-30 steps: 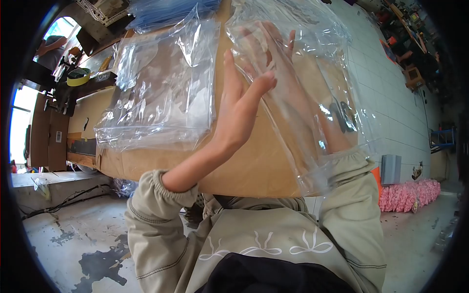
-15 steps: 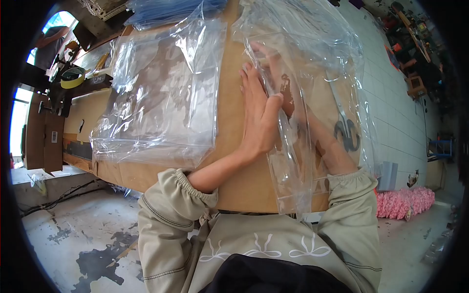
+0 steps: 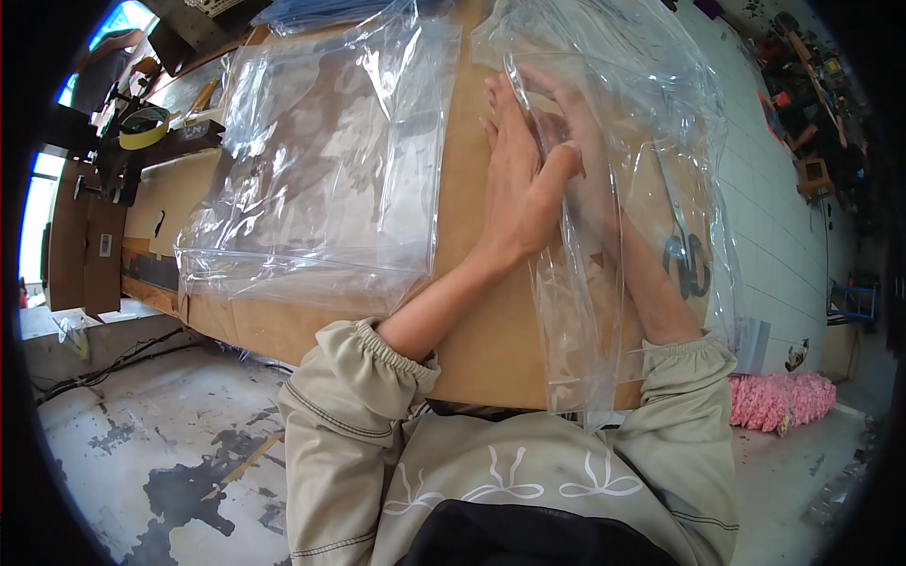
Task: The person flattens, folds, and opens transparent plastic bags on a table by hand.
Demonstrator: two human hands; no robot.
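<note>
My left hand lies against the left edge of a clear plastic bag, its fingers stretched out and the thumb over the plastic. My right hand is inside or behind the same bag, seen through the film, its fingers extended toward my left hand. The two palms face each other with plastic between them. Black-handled scissors show through the plastic beside my right forearm. A flat pile of clear bags lies to the left on the brown table covering.
Blue-tinted plastic sheets lie at the far edge. More clear plastic is at the upper right. A tape roll sits on equipment at the left. Pink bundled material lies on the floor at the right. A person is at the far left.
My hands have come together with the plastic between them, and the bag is folded into a narrower shape. The scissors show more fully through the plastic than at first.
</note>
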